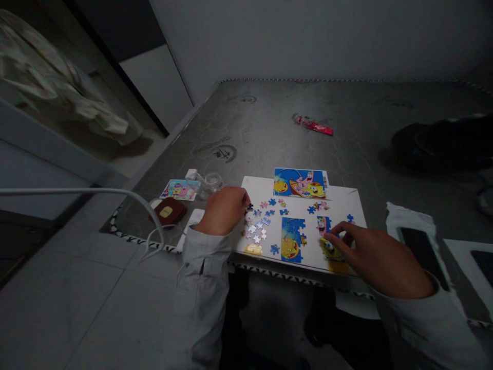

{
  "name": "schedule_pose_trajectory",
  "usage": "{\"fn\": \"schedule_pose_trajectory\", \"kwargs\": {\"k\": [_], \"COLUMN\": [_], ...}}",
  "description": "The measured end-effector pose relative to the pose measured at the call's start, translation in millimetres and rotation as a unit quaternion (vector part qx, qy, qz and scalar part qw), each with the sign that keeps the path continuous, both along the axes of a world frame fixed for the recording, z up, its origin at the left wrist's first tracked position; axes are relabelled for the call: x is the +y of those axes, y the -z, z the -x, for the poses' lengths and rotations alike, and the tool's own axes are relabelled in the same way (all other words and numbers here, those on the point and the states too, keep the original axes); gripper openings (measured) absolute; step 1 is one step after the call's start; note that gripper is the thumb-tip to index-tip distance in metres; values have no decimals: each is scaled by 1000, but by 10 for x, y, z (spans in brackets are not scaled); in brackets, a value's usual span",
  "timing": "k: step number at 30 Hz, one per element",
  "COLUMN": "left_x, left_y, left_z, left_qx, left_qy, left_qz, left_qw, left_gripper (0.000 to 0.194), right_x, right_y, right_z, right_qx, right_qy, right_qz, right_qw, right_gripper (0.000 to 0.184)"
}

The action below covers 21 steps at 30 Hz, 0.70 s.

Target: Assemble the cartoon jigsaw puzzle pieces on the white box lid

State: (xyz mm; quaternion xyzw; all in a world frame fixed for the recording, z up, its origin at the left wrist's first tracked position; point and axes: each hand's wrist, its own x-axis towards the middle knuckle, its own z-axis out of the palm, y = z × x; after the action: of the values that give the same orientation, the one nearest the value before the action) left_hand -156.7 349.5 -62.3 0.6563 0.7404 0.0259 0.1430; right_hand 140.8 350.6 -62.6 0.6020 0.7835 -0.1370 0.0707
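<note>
My left hand (224,208) is at the left side of a white board (242,182), fingertips pinched on a small dark puzzle piece (250,207). My right hand (381,257) reaches in from the right, with thumb and forefinger closed on a puzzle piece at a joined strip of pieces (330,251); the fingers partly cover that strip. Left of it lies a larger joined blue and yellow section (291,241). Loose pieces (256,227) are scattered near my left hand, some with their silvery side up. A cartoon picture card (300,183) lies at the board's far edge.
Left of the board are a brown case (171,211), a colourful card (180,189) and a white cable (127,191). A red packet (314,125) lies farther back on the grey mat. At right are a phone (421,252) and a dark bag-like object (435,146).
</note>
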Motion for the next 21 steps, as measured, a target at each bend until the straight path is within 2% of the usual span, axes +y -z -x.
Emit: {"fn": "schedule_pose_trajectory", "kwargs": {"k": [12,17,21], "left_x": [86,33,-8], "left_y": [121,83,50], "left_z": [3,89,127], "left_qx": [5,-10,-11], "left_qy": [-27,-39,-57], "left_qz": [8,21,44], "left_qw": [1000,999,997], "left_gripper": [18,27,25], "right_x": [16,18,23], "right_y": [67,53,31], "right_z": [-21,-24,-15], "right_qx": [-10,-16,-19], "right_qy": [-14,-8,5], "right_qz": [3,2,7], "right_qw": [1000,1000,1000], "right_gripper": [41,42,43]}}
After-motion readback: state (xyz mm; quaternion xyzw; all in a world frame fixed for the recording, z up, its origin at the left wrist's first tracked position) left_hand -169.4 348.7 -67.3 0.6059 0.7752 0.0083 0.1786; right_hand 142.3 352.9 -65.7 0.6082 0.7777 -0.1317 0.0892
